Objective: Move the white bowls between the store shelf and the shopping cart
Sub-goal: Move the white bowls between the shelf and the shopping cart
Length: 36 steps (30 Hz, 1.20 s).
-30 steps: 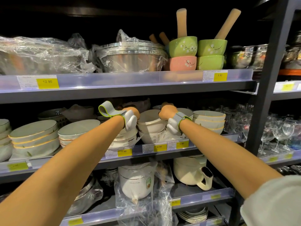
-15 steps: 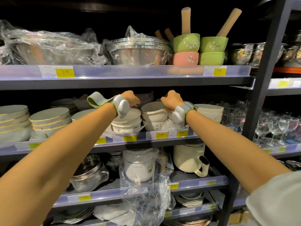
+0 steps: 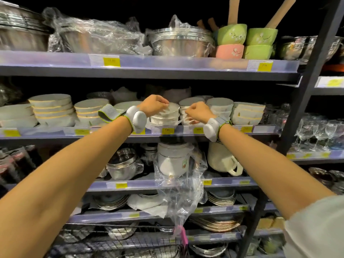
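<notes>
Both hands reach the middle shelf (image 3: 186,129): left hand (image 3: 154,105) fingers curl over the rim of the white bowls (image 3: 164,116) directly beneath, right hand (image 3: 198,110) loosely closed just beside, apparently empty.

Above, you see steel pots (image 3: 181,42) wrapped in clear plastic, next to green bowls (image 3: 247,35) holding wooden pestles and stacked on a pink bowl (image 3: 229,51). Yellow price tags (image 3: 111,61) line the shelf edges. To your right stand wine glasses (image 3: 316,132). Lower down sit a bagged white cooker (image 3: 174,159), a cream jug (image 3: 223,159) and a steel saucepan (image 3: 123,164).
</notes>
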{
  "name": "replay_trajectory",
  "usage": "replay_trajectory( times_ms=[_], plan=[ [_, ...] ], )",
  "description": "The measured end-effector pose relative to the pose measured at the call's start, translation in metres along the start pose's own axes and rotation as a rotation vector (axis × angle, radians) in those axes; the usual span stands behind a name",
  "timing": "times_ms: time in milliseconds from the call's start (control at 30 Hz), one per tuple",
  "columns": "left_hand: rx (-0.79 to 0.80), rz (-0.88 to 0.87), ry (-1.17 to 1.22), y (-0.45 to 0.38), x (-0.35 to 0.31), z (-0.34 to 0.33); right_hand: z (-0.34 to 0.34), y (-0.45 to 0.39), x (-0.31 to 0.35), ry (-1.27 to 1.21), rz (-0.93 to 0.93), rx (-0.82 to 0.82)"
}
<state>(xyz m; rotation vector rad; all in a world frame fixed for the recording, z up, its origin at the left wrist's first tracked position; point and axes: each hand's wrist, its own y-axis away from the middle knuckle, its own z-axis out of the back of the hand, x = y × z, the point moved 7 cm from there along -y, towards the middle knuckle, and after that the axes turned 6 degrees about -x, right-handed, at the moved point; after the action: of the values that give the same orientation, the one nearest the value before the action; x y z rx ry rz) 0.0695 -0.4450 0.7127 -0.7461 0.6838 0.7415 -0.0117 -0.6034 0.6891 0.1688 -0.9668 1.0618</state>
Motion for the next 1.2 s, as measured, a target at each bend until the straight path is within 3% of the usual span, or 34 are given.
replay_trajectory(
  times_ms=[233, 367, 533, 800, 833, 967, 1000, 1200],
  plan=[
    [0.218, 0.092, 0.013, 0.075, 0.063, -0.012, -0.055, 0.062, -0.021, -0.03, -0.118, 0.147],
    [0.263, 0.17, 0.051, 0.094, 0.089, -0.024, -0.068, 0.081, -0.044, -0.009, -0.178, 0.206],
    [0.404, 0.326, 0.055, 0.156, 0.163, -0.038, -0.123, 0.133, -0.081, -0.014, -0.288, 0.295],
    [0.446, 0.534, -0.004, 0.21, 0.249, -0.059, -0.163, 0.183, -0.127, 0.064, -0.428, 0.394],
    [0.495, 0.591, 0.022, 0.222, 0.282, -0.077, -0.19, 0.189, -0.155, 0.07, -0.46, 0.434],
    [0.511, 0.658, 0.037, 0.249, 0.307, -0.091, -0.203, 0.21, -0.175, 0.096, -0.475, 0.444],
    [0.597, 0.673, 0.033, 0.262, 0.336, -0.118, -0.229, 0.218, -0.205, 0.102, -0.48, 0.519],
    [0.621, 0.804, 0.017, 0.3, 0.389, -0.161, -0.274, 0.259, -0.263, 0.185, -0.624, 0.611]
  ],
)
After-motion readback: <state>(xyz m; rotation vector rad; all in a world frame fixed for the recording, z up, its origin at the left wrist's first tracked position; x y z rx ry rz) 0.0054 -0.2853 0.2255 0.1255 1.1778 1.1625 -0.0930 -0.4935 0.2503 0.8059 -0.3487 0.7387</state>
